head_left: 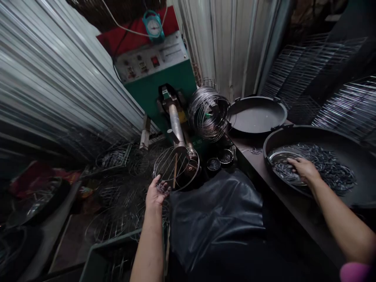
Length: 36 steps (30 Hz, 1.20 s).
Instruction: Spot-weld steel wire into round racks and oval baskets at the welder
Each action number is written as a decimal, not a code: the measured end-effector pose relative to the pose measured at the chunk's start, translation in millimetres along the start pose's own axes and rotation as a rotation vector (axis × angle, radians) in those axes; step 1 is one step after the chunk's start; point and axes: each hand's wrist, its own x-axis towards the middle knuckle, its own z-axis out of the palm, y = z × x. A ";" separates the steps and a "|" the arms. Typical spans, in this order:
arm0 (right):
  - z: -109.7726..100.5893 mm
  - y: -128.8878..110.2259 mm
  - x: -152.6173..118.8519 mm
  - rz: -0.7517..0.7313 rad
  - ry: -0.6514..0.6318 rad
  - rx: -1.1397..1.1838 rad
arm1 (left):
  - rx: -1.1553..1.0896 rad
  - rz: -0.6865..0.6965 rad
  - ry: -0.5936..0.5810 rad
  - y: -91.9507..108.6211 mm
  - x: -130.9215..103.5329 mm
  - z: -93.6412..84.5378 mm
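Observation:
My left hand (156, 192) grips the near-left rim of a round wire rack (167, 167), fingers curled at its edge. The rack's far side lies at the end of the machine's metal cylinder (176, 123). On the right, my right hand (304, 169) reaches over a small metal bowl (283, 154) of short bent wire pieces (284, 171). Its fingers are drawn together at the bowl, and whatever they hold is too small to make out. The bowl sits inside a large black pan (362, 176), among loose dark wire pieces (331, 166).
A green machine (141, 92) with a dial scale (153, 26) on top stands ahead. Beside it hangs a wire coil (207, 113). Another pan (255, 115) lies behind the large one. Wire racks fill a green crate (94, 254) at left. Black sheeting (217, 215) covers my lap.

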 end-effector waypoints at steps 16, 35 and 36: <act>132.4 -66.9 -126.0 0.101 -0.680 0.483 | 0.044 0.066 0.093 -6.4 3.2 8.2; 138.7 -91.4 -113.3 0.083 -0.638 0.503 | -0.031 0.194 -0.006 5.3 35.3 16.0; 137.1 -96.7 -114.1 0.110 -0.629 0.539 | -0.030 0.210 -0.014 5.4 36.6 17.3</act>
